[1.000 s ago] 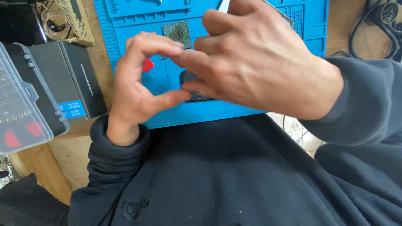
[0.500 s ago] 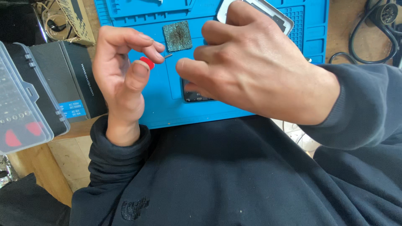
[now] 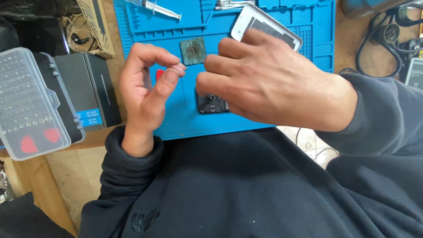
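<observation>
My left hand (image 3: 147, 90) is raised over the left edge of the blue work mat (image 3: 304, 48). Its thumb and forefinger are pinched together, and I see nothing between them. A red pick (image 3: 159, 74) lies on the mat just behind those fingers. My right hand (image 3: 273, 83) hovers palm down a little to the right, fingers curled and thumb hidden. Under its fingertips a small black module (image 3: 211, 104) lies on the mat. A white phone frame (image 3: 246, 22) lies beyond my right hand, partly covered by it. A greenish square pad (image 3: 193, 50) sits between the hands.
A clear case of screwdriver bits (image 3: 26, 105) and a black box (image 3: 88, 88) stand left of the mat. A syringe (image 3: 154, 6) and tweezers (image 3: 229, 4) lie at the mat's far edge. Cables (image 3: 374, 48) crowd the right side.
The hands were joined over the mat. They have drawn apart: my left hand moved left and upright, my right hand shifted right, uncovering the black module.
</observation>
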